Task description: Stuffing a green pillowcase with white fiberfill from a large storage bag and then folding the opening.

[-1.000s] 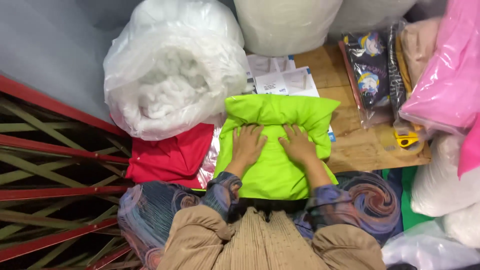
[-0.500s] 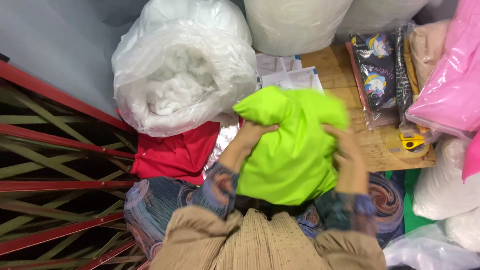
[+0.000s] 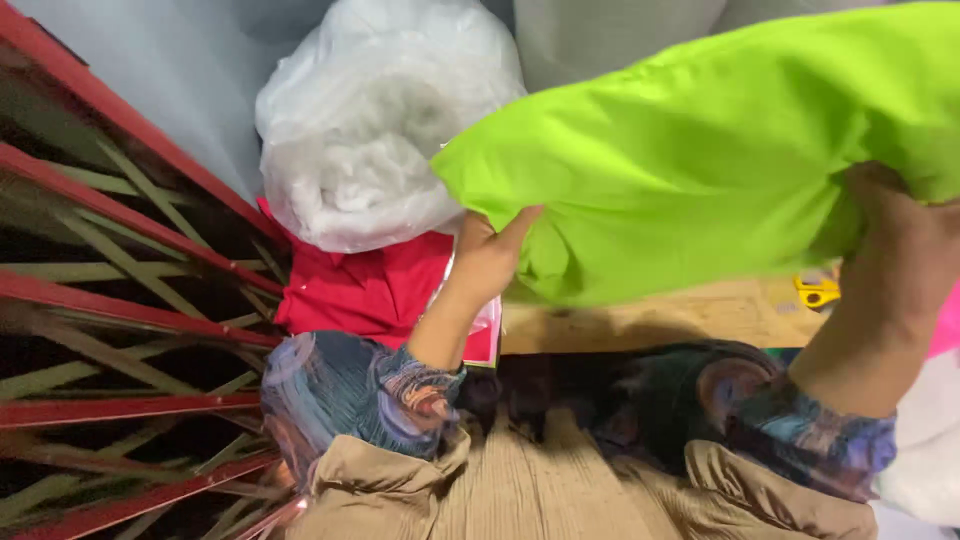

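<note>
now we have the lime-green stuffed cushion (image 3: 720, 160) lifted off the wooden table (image 3: 650, 315) and held up in the air, tilted, its bulk filling the upper right of the view; our left hand (image 3: 490, 255) grips its lower left edge, thumb pressed up against the fabric and fingers tucked behind it; our right hand (image 3: 895, 235) clutches the right end, fingers buried in the green cloth, so both hands are closed on the cushion; beneath it the bare table top shows in shadow, and a small yellow tool (image 3: 818, 290) lies on the wood near our right wrist; to the left of the cushion a large clear plastic bag of white filling (image 3: 370, 130) leans against the grey wall, and just below that bag lies a red fabric piece (image 3: 370, 285), right beside our left forearm; further left runs a red metal gate with crossed bars (image 3: 120, 300); at the right edge a strip of pink material (image 3: 945, 320) shows behind our right arm; our patterned sleeves (image 3: 360, 390) and tan ribbed vest (image 3: 560, 490) fill the bottom of the view.
</note>
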